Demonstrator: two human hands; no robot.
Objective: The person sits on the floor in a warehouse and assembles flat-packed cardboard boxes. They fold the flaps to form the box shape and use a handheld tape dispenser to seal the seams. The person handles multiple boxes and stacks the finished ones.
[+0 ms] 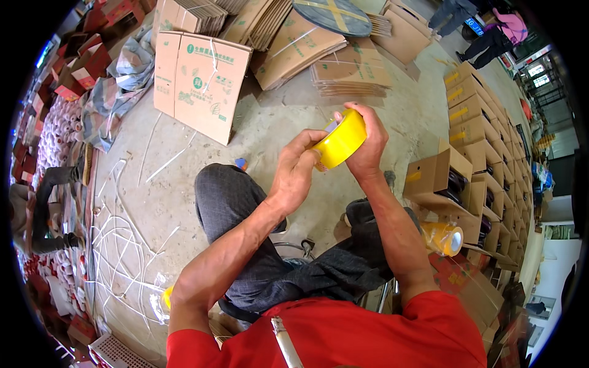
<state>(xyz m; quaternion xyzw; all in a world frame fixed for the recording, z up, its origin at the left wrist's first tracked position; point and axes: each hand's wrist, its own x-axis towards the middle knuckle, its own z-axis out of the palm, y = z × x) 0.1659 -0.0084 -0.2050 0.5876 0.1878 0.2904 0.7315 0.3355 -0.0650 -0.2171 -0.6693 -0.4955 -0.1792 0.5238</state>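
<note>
Fingers of your left hand (294, 173) and right hand (372, 144) are clamped on the yellow tape roll (343, 141); grip its rims evenly; turn it slowly without squeezing.

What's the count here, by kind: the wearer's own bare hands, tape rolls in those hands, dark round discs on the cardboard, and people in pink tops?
Bare hands, left hand and right hand: 2
Yellow tape roll in hand: 1
Dark round disc: 1
Person in a pink top: 1
Total: 5
</note>
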